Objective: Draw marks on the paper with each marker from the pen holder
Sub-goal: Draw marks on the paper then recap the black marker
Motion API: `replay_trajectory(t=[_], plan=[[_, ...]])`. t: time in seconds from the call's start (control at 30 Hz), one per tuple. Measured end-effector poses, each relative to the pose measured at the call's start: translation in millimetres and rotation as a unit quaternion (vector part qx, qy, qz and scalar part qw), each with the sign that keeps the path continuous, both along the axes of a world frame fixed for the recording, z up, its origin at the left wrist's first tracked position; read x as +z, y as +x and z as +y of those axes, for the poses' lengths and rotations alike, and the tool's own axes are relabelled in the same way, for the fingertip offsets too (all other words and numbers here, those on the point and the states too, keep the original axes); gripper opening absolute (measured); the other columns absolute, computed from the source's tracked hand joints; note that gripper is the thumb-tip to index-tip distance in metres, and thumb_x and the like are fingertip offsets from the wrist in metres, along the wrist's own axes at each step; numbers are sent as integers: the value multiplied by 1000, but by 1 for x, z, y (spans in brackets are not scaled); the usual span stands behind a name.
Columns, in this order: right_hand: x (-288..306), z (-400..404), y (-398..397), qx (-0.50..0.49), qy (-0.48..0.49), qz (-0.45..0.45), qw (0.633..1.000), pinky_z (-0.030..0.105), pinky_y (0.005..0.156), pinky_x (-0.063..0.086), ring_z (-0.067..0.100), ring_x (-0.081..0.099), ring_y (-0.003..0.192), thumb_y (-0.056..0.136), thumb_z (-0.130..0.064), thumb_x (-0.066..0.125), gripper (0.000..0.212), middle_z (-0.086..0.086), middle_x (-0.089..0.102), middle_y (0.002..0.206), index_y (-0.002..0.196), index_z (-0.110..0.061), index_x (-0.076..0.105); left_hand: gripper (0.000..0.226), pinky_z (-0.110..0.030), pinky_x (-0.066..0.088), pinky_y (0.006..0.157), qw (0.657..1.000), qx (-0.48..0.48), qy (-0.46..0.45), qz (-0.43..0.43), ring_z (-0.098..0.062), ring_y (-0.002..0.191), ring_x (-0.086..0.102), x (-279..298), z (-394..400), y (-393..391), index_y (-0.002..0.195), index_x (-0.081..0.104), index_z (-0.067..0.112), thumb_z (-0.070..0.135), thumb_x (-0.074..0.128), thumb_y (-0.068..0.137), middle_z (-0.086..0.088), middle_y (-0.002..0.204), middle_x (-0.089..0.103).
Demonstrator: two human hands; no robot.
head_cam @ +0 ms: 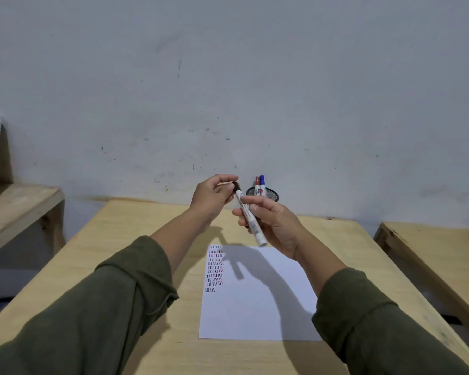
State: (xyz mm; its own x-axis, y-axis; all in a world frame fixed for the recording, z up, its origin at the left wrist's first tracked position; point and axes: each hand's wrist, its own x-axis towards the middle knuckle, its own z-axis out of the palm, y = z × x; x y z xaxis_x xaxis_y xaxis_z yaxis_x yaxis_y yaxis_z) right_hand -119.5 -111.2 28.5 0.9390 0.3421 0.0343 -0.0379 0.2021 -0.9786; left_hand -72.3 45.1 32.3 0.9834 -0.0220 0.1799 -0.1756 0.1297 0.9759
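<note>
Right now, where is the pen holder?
In the head view, the pen holder stands at the table's far edge by the wall, just behind the right hand.

A scuffed wall behind the table — a bench left, another right.

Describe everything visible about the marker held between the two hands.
The marker has a white barrel with small printed labelling and a black cap end. It is held in the air above the table, tilted, cap end up and away. The right hand grips the barrel; the left hand pinches the black cap. Whether the cap is on or partly pulled off cannot be told.
</note>
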Motion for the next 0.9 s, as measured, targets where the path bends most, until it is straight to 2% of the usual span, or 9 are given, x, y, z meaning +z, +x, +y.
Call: replay_trajectory(t=[0.07,0.13,0.23,0.3,0.43,0.53,0.73,0.8,0.9], plan=[[-1,-3,11,-23,-16,-9,1000,30,73,52,21,66,73,94,-2,49,16,15,70,94,97,-16,58,19,-25,52,91,1000,-9,24,-3,-15,86,65,3,-9,8,103,62,22,10,56,90,-3,87,70],[1,-7,24,-64,-37,-17,997,34,75,49,18,65,69,92,0,52,20,13,71,92,99,-19,49,20,-33,50,96,997,-1,79,-7,-19,96,66,3,-16,19,104,62,29,18,59,88,-4,96,72],[7,-16,47,-137,-59,-33,988,32,75,49,20,65,81,87,1,59,49,16,69,96,122,-27,40,26,-25,45,95,984,33,173,-12,-13,100,63,0,-24,34,114,63,22,19,59,88,-4,112,70],[10,-25,66,-180,-101,-61,977,33,77,51,23,63,85,86,1,61,72,13,67,86,137,-38,30,31,-19,42,93,975,54,217,-12,-11,100,61,-3,-29,42,119,62,16,17,60,88,-4,118,68],[18,-41,104,-255,-206,-110,938,39,76,55,23,59,85,86,3,59,92,8,50,79,144,-52,11,40,-29,38,104,947,57,317,2,-18,120,55,-15,-37,64,127,58,18,27,60,88,-4,129,61],[22,-44,124,-281,-257,-135,915,49,83,56,25,60,83,87,2,57,94,7,49,83,143,-55,8,45,-34,36,109,936,52,347,16,-20,128,48,-22,-42,79,130,54,21,34,58,88,-4,136,55],[15,-40,141,-269,-386,-174,865,47,79,56,26,59,89,88,2,51,81,8,54,101,144,-46,17,52,-36,31,113,916,21,399,26,-23,134,41,-31,-46,92,136,49,18,38,56,88,-4,143,49],[8,-39,144,-257,-413,-165,858,44,70,57,29,61,84,87,3,51,79,15,60,93,143,-43,20,52,-37,32,112,915,16,402,29,-24,134,42,-33,-47,93,135,51,17,38,57,88,-5,142,50],[-2,-39,147,-247,-434,-162,851,28,52,48,19,56,66,86,-1,55,74,7,54,75,143,-37,25,49,-37,33,111,915,10,403,33,-24,132,44,-35,-46,93,132,54,16,36,58,88,-6,141,52]])
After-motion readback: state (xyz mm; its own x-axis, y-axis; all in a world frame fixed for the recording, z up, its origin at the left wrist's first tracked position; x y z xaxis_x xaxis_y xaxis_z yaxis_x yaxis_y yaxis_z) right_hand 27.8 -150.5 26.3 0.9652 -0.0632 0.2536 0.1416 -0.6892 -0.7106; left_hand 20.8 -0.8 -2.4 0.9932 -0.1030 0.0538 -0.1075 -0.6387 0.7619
